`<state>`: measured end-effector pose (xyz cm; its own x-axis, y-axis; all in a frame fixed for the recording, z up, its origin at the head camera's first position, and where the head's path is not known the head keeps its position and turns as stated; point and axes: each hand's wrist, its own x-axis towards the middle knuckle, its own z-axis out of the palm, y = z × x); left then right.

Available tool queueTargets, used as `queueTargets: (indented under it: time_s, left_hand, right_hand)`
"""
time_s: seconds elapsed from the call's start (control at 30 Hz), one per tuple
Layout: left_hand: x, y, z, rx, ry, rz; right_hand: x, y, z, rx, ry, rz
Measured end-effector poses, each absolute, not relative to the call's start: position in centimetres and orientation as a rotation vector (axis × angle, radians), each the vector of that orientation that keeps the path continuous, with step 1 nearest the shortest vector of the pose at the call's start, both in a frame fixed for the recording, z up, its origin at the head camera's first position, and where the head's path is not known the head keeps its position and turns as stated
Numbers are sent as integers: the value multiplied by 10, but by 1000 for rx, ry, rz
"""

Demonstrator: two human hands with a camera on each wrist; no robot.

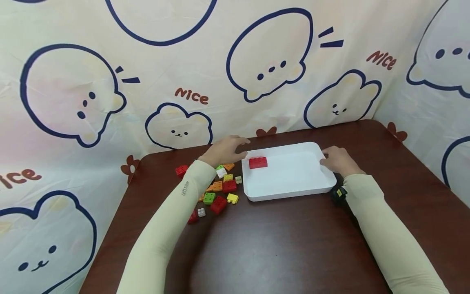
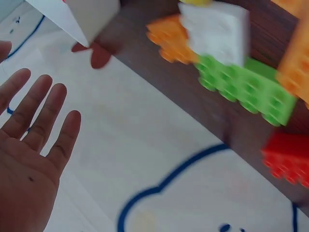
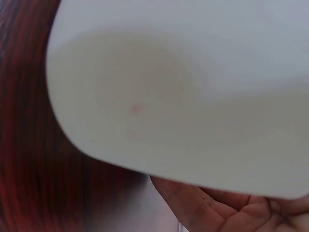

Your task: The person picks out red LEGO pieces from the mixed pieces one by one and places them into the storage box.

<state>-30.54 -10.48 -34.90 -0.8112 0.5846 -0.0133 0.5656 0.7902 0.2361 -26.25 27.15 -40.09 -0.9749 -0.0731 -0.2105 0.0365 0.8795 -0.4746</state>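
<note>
One red brick [image 1: 258, 162] lies in the white tray [image 1: 293, 185]; the left hand [image 1: 224, 150], fingers spread and empty, hovers by the loose bricks [image 1: 220, 190], while the right hand [image 1: 338, 160] apparently steadies the tray's right edge. Next comes picking another brick.

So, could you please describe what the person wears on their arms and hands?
Both arms are covered in long, pale yellow sleeves; the left sleeve bears small dark lettering near the forearm. The hands are bare. A small black device sits at the right wrist.
</note>
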Motion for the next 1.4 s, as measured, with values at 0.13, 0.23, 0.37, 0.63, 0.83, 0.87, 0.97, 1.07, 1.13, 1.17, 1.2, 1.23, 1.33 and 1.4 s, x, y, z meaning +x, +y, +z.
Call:
queueTargets:
  time_s: [0.13, 0.23, 0.37, 0.63, 0.83, 0.87, 0.97, 1.07, 1.13, 1.17, 1.2, 1.23, 1.33, 1.4]
  left_hand:
    - [-304, -124, -349, 880, 2925, 357]
    - [-302, -137, -349, 844, 2949, 342]
    - [-300, -153, -349, 787, 2970, 343]
    - [-297, -177, -347, 685, 3000, 365]
    - [-299, -192, -348, 589, 3010, 366]
    - [-299, -195, -349, 562, 3011, 359]
    - [-300, -202, -353, 482, 3005, 341]
    - [-300, -210, -358, 418, 2995, 330]
    - [-301, -216, -362, 395, 2987, 340]
    - [-301, -219, -363, 383, 2984, 346]
    - [-301, -221, -364, 377, 2981, 350]
    - [-302, -224, -366, 367, 2978, 358]
    - [-303, -230, -369, 340, 2961, 362]
    - [-304, -233, -370, 316, 2947, 345]
  right_hand:
    - [-261, 273, -400, -31, 2836, -717]
    - [-260, 274, -400, -37, 2836, -724]
    - [-260, 275, -400, -30, 2830, -722]
    - [-260, 276, -401, -20, 2822, -709]
    - [-260, 276, -401, -27, 2827, -711]
    - [-260, 276, -402, -29, 2828, -710]
    - [-260, 275, -402, -38, 2832, -708]
    - [-261, 274, -402, -48, 2836, -706]
    - [-261, 273, -402, -54, 2838, -702]
    - [-261, 273, -402, -57, 2839, -700]
    - [-261, 273, -402, -58, 2840, -700]
    - [-261, 272, -402, -60, 2841, -698]
    - [-261, 272, -402, -64, 2841, -698]
    - [-261, 272, -402, -63, 2840, -703]
